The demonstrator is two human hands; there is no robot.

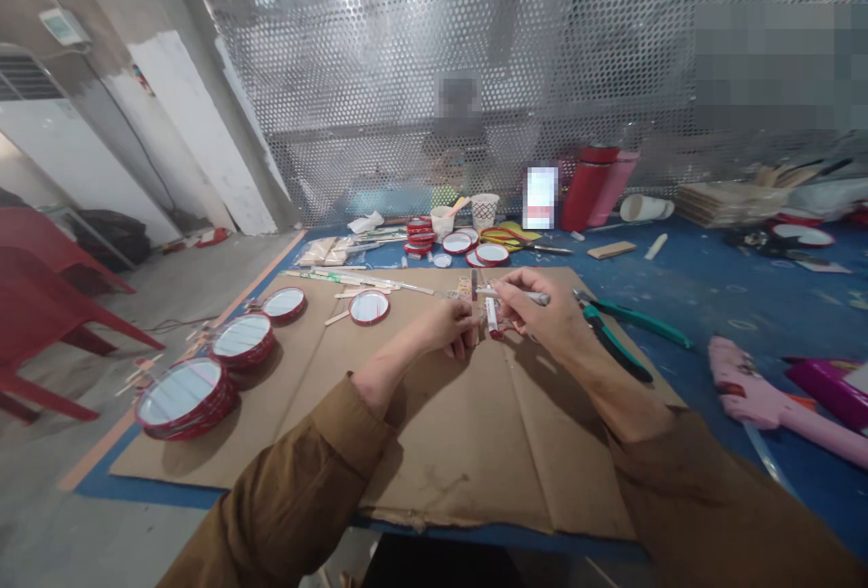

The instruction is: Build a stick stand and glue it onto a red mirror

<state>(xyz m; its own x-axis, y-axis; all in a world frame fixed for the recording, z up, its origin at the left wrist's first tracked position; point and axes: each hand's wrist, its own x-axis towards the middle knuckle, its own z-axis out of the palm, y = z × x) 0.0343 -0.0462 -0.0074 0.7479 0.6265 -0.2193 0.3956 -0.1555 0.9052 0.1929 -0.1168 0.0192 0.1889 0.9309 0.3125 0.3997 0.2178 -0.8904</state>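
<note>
Over the cardboard sheet [420, 443], my left hand [451, 326] is closed on a small wooden stick [476, 331], its fingertips pinching it. My right hand [539, 308] grips a slim white pen [519, 296], whose tip points left toward the stick. A white tube with a red end [492, 321] lies between the hands, just under the pen; whether a finger touches it I cannot tell. Left of my left hand, a round red-rimmed lid [369, 307] lies across a thin wooden stick. Green-handled pliers [614, 339] lie right of my right hand.
Round red tins [186, 398] with sticks attached line the cardboard's left side. Behind stand paper cups [485, 210], a lit phone [541, 197] and a red bottle [589, 188]. Yellow-handled scissors [522, 242] lie near more lids. A pink glue gun [752, 393] rests at right.
</note>
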